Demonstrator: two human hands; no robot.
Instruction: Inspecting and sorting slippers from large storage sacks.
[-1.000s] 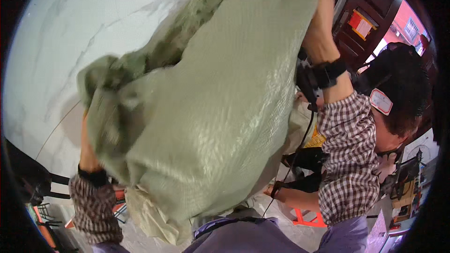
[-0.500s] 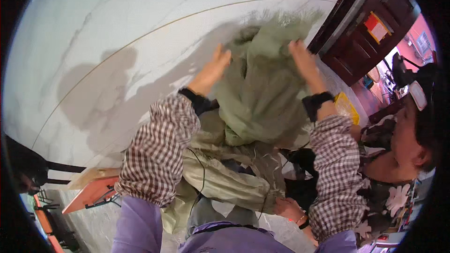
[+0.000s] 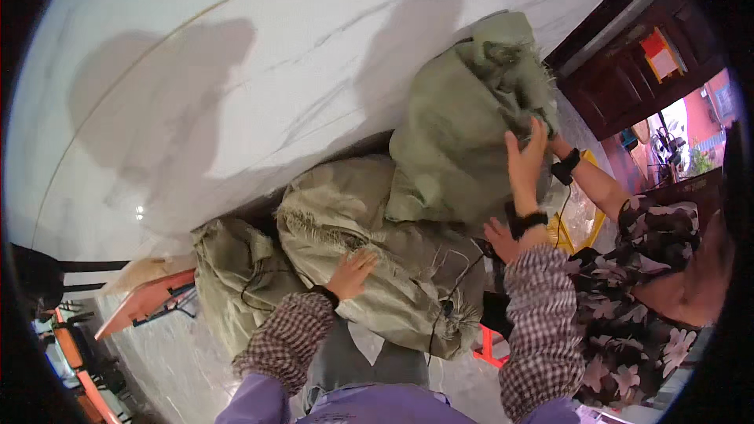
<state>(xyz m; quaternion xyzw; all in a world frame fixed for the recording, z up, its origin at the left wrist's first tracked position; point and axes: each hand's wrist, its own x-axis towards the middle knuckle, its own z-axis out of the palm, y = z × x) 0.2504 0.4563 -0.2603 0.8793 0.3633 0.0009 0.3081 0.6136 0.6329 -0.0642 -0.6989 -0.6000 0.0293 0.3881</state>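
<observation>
We see the white marble wall (image 3: 236,78) filling most of the view, and three green woven sacks stacked against its foot. The largest, the middle sack (image 3: 377,267), lies on its side with its long axis running from upper left to lower right, its tied, frayed mouth pointing down toward us. Our left hand (image 3: 352,273) rests flat on its upper face, fingers spread, so this grip is open and clasps nothing. The upper sack (image 3: 455,133) stands more upright on top of it, leaning on the wall, its bunched neck pointing up and to the right. Our right hand (image 3: 525,163) presses against its right flank with the palm open and fingers extended, touching the cloth without closing on it. All the sacks are bulging full; what is in them we cannot tell. The smaller left sack (image 3: 232,279) lies lower, just beside the middle one. Another person in a flowered sleeve (image 3: 640,267) reaches in from the right, one hand (image 3: 559,148) at the upper sack, another hand (image 3: 499,239) near the middle one.
</observation>
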